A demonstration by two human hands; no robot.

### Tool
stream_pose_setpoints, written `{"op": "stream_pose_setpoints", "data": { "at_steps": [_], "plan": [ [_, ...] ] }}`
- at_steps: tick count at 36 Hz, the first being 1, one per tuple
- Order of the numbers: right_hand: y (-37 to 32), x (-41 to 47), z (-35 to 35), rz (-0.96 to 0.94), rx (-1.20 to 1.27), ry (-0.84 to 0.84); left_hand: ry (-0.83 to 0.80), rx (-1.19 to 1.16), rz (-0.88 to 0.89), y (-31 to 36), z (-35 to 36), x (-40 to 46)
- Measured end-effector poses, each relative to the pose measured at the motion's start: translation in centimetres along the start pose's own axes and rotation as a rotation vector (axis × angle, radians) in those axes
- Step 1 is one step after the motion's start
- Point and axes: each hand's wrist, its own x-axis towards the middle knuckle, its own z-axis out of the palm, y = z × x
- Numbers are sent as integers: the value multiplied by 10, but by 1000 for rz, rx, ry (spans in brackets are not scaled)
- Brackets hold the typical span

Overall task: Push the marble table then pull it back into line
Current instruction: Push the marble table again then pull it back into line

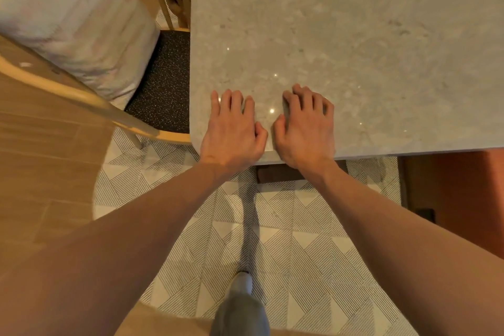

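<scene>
We have our left hand (231, 128) and right hand (306, 128) spread palm-down, gripping nothing, on the marble table (354, 35)'s near edge before us, apparently mid-push; next we hook its edge to pull.

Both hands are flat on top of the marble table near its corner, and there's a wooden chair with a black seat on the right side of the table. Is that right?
Nearly. The left hand and right hand do rest on the marble table near its corner, but the wooden chair with the black seat is on the left side of the table, not the right. The head view shows it.
</scene>
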Motion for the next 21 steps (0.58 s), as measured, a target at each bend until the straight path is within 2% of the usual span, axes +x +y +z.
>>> {"op": "stream_pose_setpoints", "data": {
  "at_steps": [16,21],
  "plan": [
    [-6,13,6,29,4,26,48,-24,38,-12,2,13],
    [-12,24,8,40,13,31,125,-69,57,-24,5,23]
  ]
}}
